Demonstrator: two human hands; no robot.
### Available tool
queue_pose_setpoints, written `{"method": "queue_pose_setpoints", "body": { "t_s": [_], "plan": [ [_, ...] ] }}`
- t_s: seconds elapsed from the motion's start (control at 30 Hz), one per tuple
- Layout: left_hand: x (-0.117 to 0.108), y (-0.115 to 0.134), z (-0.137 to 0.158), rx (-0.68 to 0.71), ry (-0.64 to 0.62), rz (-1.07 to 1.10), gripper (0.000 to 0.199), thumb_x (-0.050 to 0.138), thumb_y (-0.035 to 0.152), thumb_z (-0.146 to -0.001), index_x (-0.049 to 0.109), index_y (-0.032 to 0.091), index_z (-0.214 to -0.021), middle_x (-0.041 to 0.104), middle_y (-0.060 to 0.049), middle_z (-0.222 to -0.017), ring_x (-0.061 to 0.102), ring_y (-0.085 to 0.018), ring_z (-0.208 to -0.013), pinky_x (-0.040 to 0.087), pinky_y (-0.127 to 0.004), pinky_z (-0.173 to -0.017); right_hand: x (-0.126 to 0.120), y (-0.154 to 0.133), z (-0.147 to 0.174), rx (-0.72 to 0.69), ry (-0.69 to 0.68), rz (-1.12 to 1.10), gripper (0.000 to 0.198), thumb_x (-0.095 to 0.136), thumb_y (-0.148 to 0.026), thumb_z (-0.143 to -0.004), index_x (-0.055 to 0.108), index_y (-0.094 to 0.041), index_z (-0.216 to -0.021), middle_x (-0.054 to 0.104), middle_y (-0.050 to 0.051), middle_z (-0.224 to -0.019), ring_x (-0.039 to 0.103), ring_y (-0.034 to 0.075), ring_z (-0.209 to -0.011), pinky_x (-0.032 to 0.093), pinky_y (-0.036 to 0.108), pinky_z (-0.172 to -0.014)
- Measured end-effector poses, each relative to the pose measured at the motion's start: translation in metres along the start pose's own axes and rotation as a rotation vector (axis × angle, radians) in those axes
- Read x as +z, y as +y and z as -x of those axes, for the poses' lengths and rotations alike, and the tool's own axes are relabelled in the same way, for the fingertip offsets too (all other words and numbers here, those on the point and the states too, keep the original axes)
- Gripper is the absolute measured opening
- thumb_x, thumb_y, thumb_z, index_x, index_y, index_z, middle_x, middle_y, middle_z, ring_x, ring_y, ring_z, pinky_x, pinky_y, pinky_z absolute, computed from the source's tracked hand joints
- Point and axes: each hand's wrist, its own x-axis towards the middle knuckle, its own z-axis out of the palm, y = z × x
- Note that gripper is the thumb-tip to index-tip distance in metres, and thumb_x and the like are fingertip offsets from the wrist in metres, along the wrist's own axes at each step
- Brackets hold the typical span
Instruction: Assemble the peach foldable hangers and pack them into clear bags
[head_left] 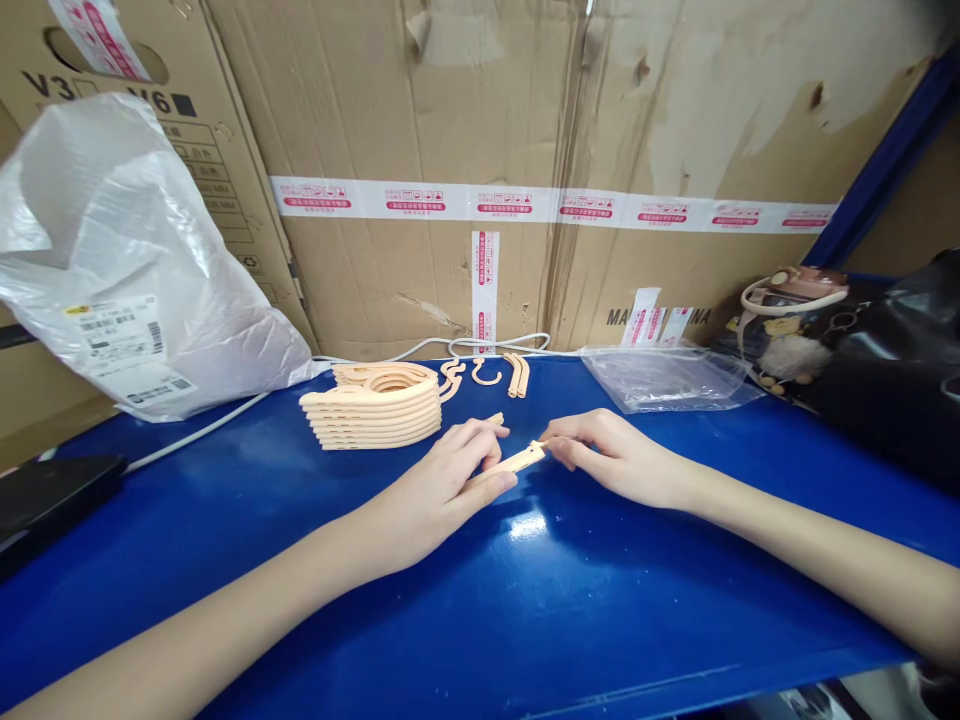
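My left hand is closed around a cream plastic hanger arm, which points to the right with a small hole near its end. Another cream tip shows above the left fingers. At that right end, my right hand pinches a thin cream bit, mostly hidden by the fingertips. Behind my left hand lies a neat stack of folded cream hangers. To the right of the stack are loose hanger hooks and a pair of curved hanger arms.
The blue tabletop backs onto large cardboard. A white plastic parcel bag and a dark flat object are at left. A clear plastic bag, a white cable and a black bag lie behind and right.
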Motion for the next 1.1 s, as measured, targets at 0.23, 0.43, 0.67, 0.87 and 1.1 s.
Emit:
{"method": "queue_pose_setpoints", "body": {
  "t_s": [0.23, 0.43, 0.67, 0.87, 1.1],
  "plan": [
    [0.003, -0.003, 0.001, 0.015, 0.027, -0.048, 0.026, 0.037, 0.042, -0.099, 0.054, 0.023, -0.097, 0.048, -0.006, -0.134, 0.03, -0.024, -0.138, 0.027, -0.042, -0.111, 0.002, -0.003, 0.002, 0.002, -0.129, -0.118, 0.031, 0.034, -0.034, -0.099, 0.051, -0.018, -0.079, 0.049, -0.004, -0.064, 0.045, 0.011, -0.059, 0.035, 0.024, -0.059],
    [0.007, -0.008, 0.003, 0.053, -0.003, -0.128, 0.037, 0.032, 0.044, -0.1, 0.063, 0.023, -0.097, 0.039, -0.002, -0.146, 0.025, -0.022, -0.141, 0.022, -0.041, -0.116, 0.005, -0.004, 0.007, -0.056, -0.142, 0.075, 0.032, 0.033, -0.04, -0.1, 0.046, -0.019, -0.08, 0.046, -0.004, -0.062, 0.041, 0.01, -0.053, 0.029, 0.024, -0.053],
    [0.009, -0.01, 0.002, 0.064, -0.012, -0.13, 0.038, 0.032, 0.043, -0.101, 0.064, 0.024, -0.108, 0.039, -0.002, -0.146, 0.026, -0.02, -0.14, 0.022, -0.039, -0.116, 0.008, -0.005, 0.009, -0.123, -0.092, 0.478, 0.03, 0.026, -0.035, -0.101, 0.046, -0.019, -0.085, 0.057, 0.0, -0.067, 0.047, 0.012, -0.05, 0.024, 0.026, -0.049],
    [0.007, -0.008, 0.002, 0.051, -0.019, -0.135, 0.038, 0.031, 0.042, -0.101, 0.062, 0.025, -0.114, 0.039, -0.002, -0.147, 0.027, -0.02, -0.14, 0.021, -0.039, -0.117, 0.011, -0.003, 0.01, -0.252, 0.002, 0.71, 0.033, 0.024, -0.03, -0.101, 0.049, -0.017, -0.084, 0.06, 0.003, -0.071, 0.051, 0.014, -0.054, 0.028, 0.027, -0.052],
    [0.006, -0.008, 0.001, 0.035, -0.029, -0.152, 0.04, 0.032, 0.043, -0.1, 0.06, 0.024, -0.122, 0.041, -0.004, -0.145, 0.029, -0.021, -0.139, 0.023, -0.041, -0.116, 0.013, -0.003, 0.009, -0.299, 0.066, 0.797, 0.031, 0.029, -0.03, -0.098, 0.052, -0.018, -0.081, 0.058, 0.002, -0.071, 0.052, 0.014, -0.058, 0.033, 0.028, -0.057]
  ]
}}
